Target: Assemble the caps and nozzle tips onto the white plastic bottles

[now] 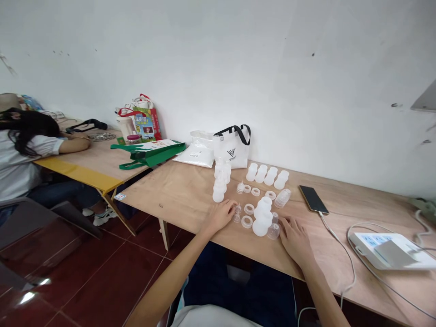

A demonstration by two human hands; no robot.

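My left hand (221, 215) lies on the table, its fingertips beside two small clear teats (237, 217); I cannot tell whether they touch. Flat on the wood, my right hand (295, 237) has its fingers loosely spread just right of a clear dome cap (273, 231). Between my hands stand a few white translucent bottles (261, 222) with wavy sides and several white rings (247, 221). Behind them are a row of similar white bottles (271, 176), another group of bottles (219, 188), a clear teat (240, 187) and a clear cap (282, 198) on its side.
A phone (313, 200) on a cable and a white power strip (391, 250) lie to the right. Toward the wall are a white tote bag (231, 152) and a plastic packet (195, 154). Leftward, a green bag (150, 154) lies by another table where a person (27, 141) leans.
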